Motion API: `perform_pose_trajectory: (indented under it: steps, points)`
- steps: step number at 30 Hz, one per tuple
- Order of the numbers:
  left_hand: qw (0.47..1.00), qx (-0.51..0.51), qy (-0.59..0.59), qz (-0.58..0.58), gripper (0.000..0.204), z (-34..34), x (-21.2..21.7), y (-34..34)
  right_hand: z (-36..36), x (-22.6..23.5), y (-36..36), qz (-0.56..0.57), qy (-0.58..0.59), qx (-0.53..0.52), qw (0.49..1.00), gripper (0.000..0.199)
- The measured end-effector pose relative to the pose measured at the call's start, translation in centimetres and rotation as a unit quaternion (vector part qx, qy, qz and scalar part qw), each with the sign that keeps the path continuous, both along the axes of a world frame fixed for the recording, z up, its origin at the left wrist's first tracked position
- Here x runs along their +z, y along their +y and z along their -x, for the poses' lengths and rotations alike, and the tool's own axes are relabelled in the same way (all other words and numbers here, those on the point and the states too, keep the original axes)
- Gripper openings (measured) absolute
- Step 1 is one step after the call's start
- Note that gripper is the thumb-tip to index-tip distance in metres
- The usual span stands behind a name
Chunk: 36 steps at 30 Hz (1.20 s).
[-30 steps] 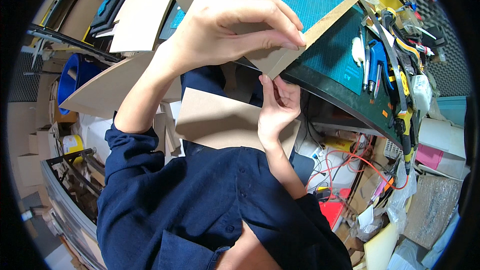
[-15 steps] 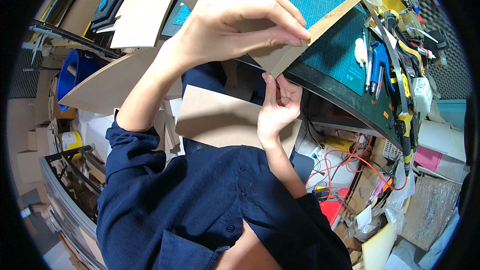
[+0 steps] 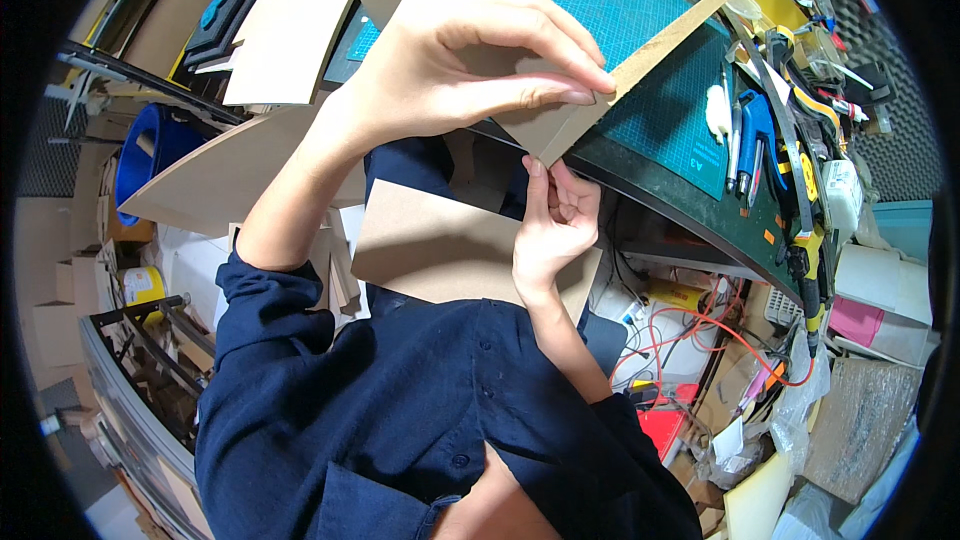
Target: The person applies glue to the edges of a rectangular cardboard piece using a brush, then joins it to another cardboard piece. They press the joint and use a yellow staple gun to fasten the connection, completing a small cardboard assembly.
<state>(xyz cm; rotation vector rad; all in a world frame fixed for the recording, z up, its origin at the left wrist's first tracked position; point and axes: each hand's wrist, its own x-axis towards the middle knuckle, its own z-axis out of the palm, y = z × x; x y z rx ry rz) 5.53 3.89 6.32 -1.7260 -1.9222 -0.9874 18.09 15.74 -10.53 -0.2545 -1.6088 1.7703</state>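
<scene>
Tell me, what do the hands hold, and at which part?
Both hold one cardboard piece: left hand pinches its upper edge, right hand its lower corner.

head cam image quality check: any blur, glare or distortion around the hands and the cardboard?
Head view: strong fisheye, the green cutting mat and bench edge bow toward the rim, with black vignette at the corners. Left hand, right hand and the cardboard strip they pinch are sharp, no motion blur. Lighting is even and bright on the left hand, no harsh glare; the clutter under the bench sits in shade.
</scene>
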Motion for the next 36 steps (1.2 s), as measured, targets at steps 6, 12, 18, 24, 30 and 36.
perform_pose_trajectory:
  steps: [6,12,18,24,30,36]
  points:
    - [0.999,-0.013,-0.022,-0.03,0.016,-0.1,-0.2,0.4,-0.1,0.0,0.1,-0.007,-0.008,-0.004,1.0,0.013]
    - [0.999,-0.023,-0.001,-0.036,0.014,0.1,-0.4,0.5,0.1,0.0,0.1,0.008,-0.003,0.0,1.0,0.014]
    - [0.995,-0.006,-0.029,-0.094,0.019,-0.4,-1.1,0.9,0.4,-0.1,-0.1,0.016,0.021,-0.016,1.0,0.019]
    - [0.993,-0.005,-0.039,-0.111,0.021,-0.4,-1.7,1.1,0.4,0.0,-0.1,0.054,0.01,-0.01,0.998,0.021]
    - [0.993,-0.003,-0.041,-0.109,0.02,-0.5,-1.6,1.0,-0.3,1.1,0.2,0.134,-0.03,0.035,0.99,0.021]
    - [0.995,-0.023,-0.024,-0.098,0.02,0.1,-1.7,1.1,-0.1,1.3,0.1,0.128,-0.007,0.026,0.991,0.02]
